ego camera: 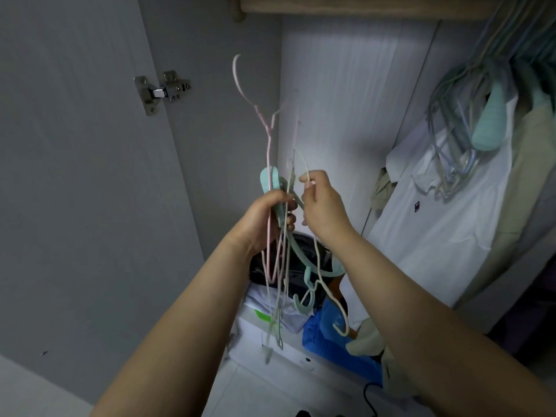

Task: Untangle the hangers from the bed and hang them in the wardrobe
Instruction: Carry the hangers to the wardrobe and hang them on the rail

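The wire hanger (267,152) is pale pink, the thick hanger (268,183) mint green, the thin hanger (337,308) cream. The wardrobe door (84,176) on the left is plain grey with a silver hinge (161,91). On the right hangs a white shirt (445,230) bearing a small dark badge (417,206), possibly navy. Near the bottom lies a bright blue bag (331,335).

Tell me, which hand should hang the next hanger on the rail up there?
Probably the right hand. It pinches just one cream hanger and sits nearer the rail at the top right. The left hand grips the whole tangled bunch of hangers, so it is busy.
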`<move>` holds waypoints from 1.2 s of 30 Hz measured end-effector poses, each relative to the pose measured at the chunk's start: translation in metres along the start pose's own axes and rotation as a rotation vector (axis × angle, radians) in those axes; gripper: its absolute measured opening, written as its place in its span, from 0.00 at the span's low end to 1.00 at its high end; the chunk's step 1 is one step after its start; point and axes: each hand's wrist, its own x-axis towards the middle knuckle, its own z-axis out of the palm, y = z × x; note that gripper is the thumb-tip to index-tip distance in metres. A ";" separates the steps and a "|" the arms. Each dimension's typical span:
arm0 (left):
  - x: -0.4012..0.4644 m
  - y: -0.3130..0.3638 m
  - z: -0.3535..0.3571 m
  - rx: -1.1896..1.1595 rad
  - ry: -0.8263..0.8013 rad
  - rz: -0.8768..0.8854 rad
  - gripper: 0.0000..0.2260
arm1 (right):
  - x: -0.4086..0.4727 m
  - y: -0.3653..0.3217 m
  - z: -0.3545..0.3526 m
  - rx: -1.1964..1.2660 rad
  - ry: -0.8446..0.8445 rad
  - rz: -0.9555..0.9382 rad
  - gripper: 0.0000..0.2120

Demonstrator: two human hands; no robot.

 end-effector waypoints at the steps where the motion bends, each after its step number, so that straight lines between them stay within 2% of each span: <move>1: 0.001 -0.002 -0.002 0.006 -0.014 -0.017 0.17 | 0.006 0.000 -0.003 0.055 0.025 0.024 0.10; 5: -0.001 -0.014 -0.004 0.030 -0.055 -0.078 0.11 | 0.032 0.007 -0.018 0.220 0.085 0.183 0.12; 8: -0.001 -0.015 -0.009 0.020 0.004 -0.070 0.09 | 0.043 0.022 -0.033 0.257 0.071 0.308 0.22; 13: -0.001 -0.003 -0.023 -0.156 0.059 0.015 0.07 | 0.038 0.046 -0.039 0.269 0.054 0.419 0.27; 17: -0.001 0.000 -0.025 -0.109 0.008 0.018 0.16 | 0.026 0.057 -0.029 0.202 0.051 0.383 0.24; 19: 0.000 0.000 -0.024 -0.056 0.031 0.008 0.19 | 0.019 0.062 -0.022 0.159 0.068 0.364 0.26; 21: 0.000 0.003 -0.022 -0.007 0.076 0.028 0.16 | 0.011 0.071 -0.018 0.186 0.149 0.342 0.29; 24: 0.001 0.010 -0.028 0.031 0.151 0.063 0.08 | 0.002 0.083 -0.024 0.284 0.405 0.372 0.28; 28: 0.001 0.016 -0.048 -0.078 0.172 0.087 0.07 | 0.002 0.091 -0.034 0.411 0.685 0.400 0.24; 32: 0.001 0.015 -0.053 -0.171 0.147 0.101 0.07 | 0.006 0.096 -0.036 0.588 0.805 0.408 0.21; 36: 0.005 0.008 -0.041 -0.067 0.225 0.128 0.07 | 0.004 0.082 -0.029 0.648 0.783 0.352 0.19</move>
